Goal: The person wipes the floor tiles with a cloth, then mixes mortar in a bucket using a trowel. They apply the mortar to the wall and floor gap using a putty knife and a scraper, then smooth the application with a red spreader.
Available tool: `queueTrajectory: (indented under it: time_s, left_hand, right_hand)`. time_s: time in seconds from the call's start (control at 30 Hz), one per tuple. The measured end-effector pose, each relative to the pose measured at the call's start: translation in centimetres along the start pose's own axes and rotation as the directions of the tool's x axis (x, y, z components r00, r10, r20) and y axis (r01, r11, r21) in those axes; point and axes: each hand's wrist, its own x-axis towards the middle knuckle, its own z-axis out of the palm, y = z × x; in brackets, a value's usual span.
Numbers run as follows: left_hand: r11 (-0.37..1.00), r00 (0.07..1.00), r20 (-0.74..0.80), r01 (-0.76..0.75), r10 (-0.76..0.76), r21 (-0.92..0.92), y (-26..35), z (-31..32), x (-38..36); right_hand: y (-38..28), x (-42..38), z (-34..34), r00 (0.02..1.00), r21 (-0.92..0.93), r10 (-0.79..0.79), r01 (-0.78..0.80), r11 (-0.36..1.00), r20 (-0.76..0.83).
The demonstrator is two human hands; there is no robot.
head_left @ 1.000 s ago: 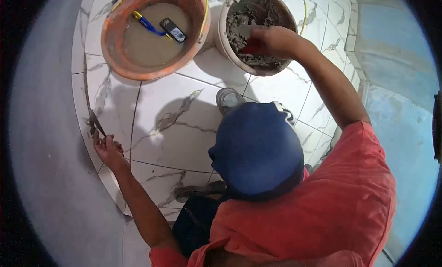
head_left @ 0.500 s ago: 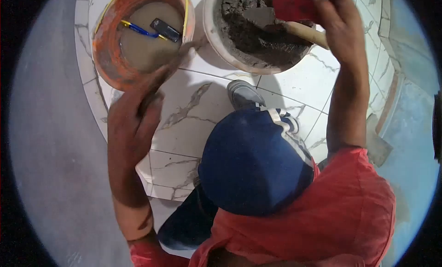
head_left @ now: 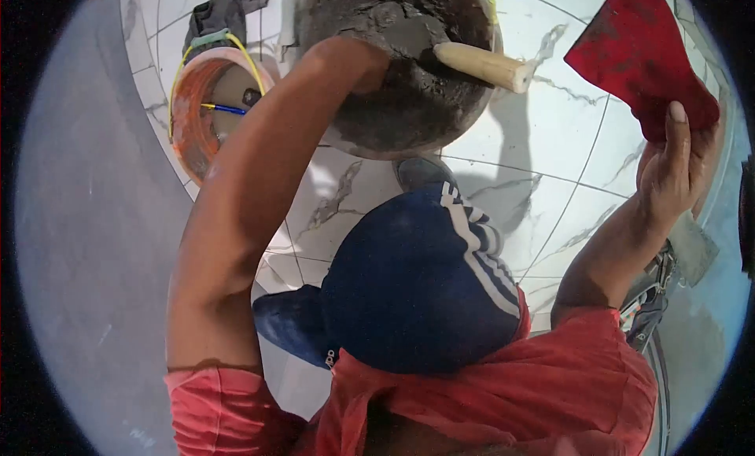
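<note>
My left hand (head_left: 366,62) reaches into the large bucket (head_left: 370,149) of wet grey mortar (head_left: 397,19); its fingers are hidden there. A wooden handle (head_left: 480,65) sticks out of the mortar to the right of this hand. My right hand (head_left: 668,161), raised at the right, grips the lower end of a bent red flexible piece (head_left: 633,43) with dark smears. Its thumb lies on the near face, and the red piece is apart from the bucket.
An orange bucket (head_left: 185,125) of murky water at the left holds a blue-and-yellow tool (head_left: 228,109). Behind it lies a dark cloth-like item (head_left: 216,19). A grey flat blade (head_left: 692,247) is beyond my right forearm. My shoe (head_left: 423,173) stands below the mortar bucket.
My left hand has moved from near the orange bucket into the mortar bucket. My right hand has swung right and down with the red piece, away from the mortar. The view has shifted.
</note>
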Motion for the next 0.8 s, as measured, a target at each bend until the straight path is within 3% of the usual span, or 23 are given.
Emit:
queueTrajectory:
  time_s: [0.17,0.23,0.37,0.43,0.57,0.63,0.73,0.8]
  left_hand:
    - [0.994,0.983,0.162,0.096,-0.086,-0.058,0.4,0.9,4.4]
    - [0.953,0.963,0.226,0.200,-0.148,-0.227,0.3,1.1,5.2]
    - [0.948,0.982,0.169,0.128,-0.080,-0.291,-0.2,1.4,4.7]
    - [0.902,0.975,0.160,0.204,-0.153,-0.381,-0.2,1.9,4.6]
    - [0.934,0.930,0.326,0.256,-0.168,-0.249,-0.4,0.5,4.8]
    - [0.868,0.902,0.429,0.251,-0.049,-0.429,-1.3,1.4,5.9]
    - [0.802,0.932,0.361,0.190,0.034,-0.566,-1.4,2.6,6.2]
    - [0.846,0.932,0.357,0.142,0.060,-0.514,-0.6,2.7,7.1]
  right_hand:
    - [-0.1,-1.8,-1.7,0.994,-0.075,0.107,-0.108,0.991,-0.020]
    - [0.0,-2.5,-1.4,0.989,-0.074,0.131,-0.137,0.988,-0.072]
    - [1.3,-3.2,-1.1,0.975,-0.088,0.158,-0.174,0.981,-0.158]
    - [1.5,-3.2,-1.0,0.972,-0.094,0.170,-0.186,0.978,-0.161]
    - [1.3,-2.6,-0.6,0.969,-0.105,0.185,-0.204,0.973,-0.162]
    - [1.2,-2.5,-0.7,0.969,-0.097,0.180,-0.199,0.975,-0.171]
    - [1.3,-2.2,-0.8,0.972,-0.024,0.171,-0.177,0.984,-0.161]
    - [1.3,-2.0,-0.5,0.978,0.036,0.159,-0.155,0.987,-0.137]
